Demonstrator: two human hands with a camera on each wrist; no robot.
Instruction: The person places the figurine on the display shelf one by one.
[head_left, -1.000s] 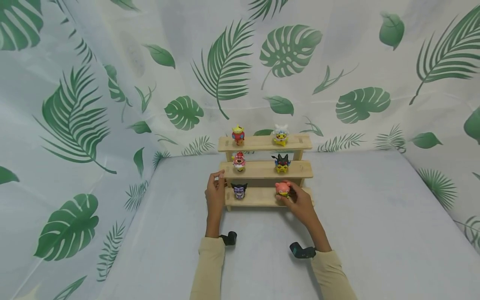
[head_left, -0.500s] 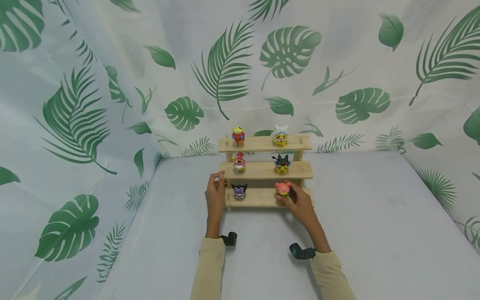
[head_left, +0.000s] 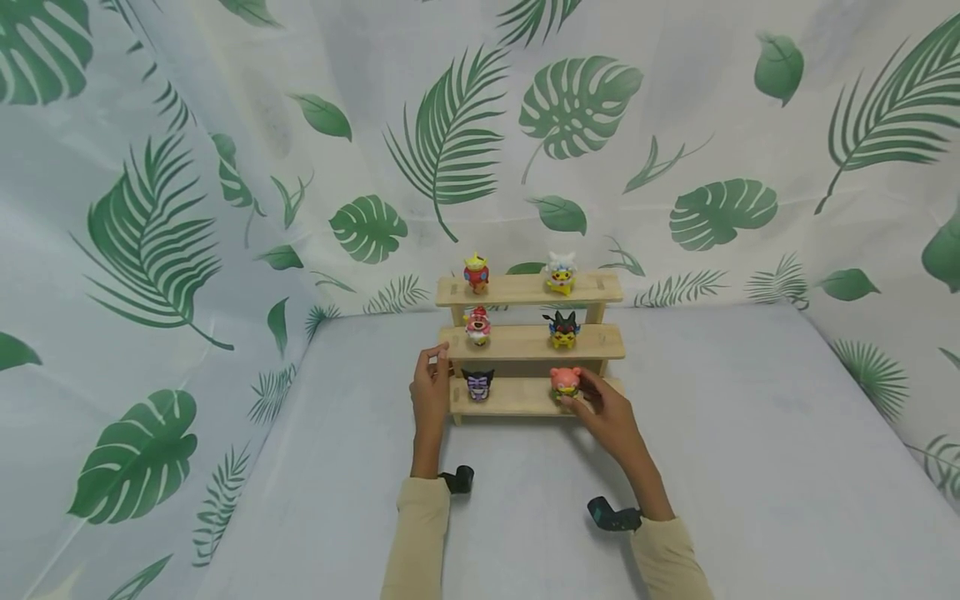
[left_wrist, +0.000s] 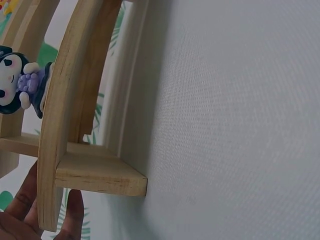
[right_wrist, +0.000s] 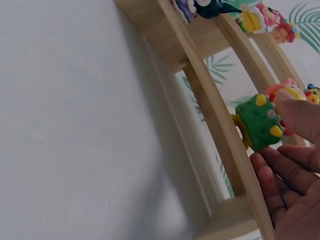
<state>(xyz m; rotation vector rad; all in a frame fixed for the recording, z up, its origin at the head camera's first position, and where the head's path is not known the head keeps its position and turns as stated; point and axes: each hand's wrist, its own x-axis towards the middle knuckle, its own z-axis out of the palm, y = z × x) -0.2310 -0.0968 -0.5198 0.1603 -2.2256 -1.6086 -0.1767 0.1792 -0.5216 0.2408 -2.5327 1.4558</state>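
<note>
A three-tier wooden display shelf (head_left: pixel 525 397) stands in the middle in the head view. At its left end, my left hand (head_left: pixel 431 390) grips the lower board's edge; the left wrist view has fingers and thumb on opposite sides of it. A figurine with a pink hood (head_left: pixel 565 380) and green body stands upright on the bottom tier's right side. My right hand (head_left: pixel 609 415) is around its right side, fingers loosened, the thumb in front of its hood in the right wrist view. Whether the fingertips touch it is hard to tell. A black-and-purple figurine (head_left: pixel 478 383) stands bottom left.
On the middle tier are a pink bear-like figurine (head_left: pixel 477 327) and a black-eared yellow one (head_left: pixel 564 330). The top tier bears a red figurine (head_left: pixel 476 273) and a white-hooded yellow one (head_left: pixel 561 273). Leaf-printed cloth (head_left: pixel 450 125) hangs behind the white table surface (head_left: pixel 525 517).
My right hand has eased slightly right and down, its index finger drawing back from behind the pink-hooded figurine, which stays put on the bottom tier. The left hand has not moved.
</note>
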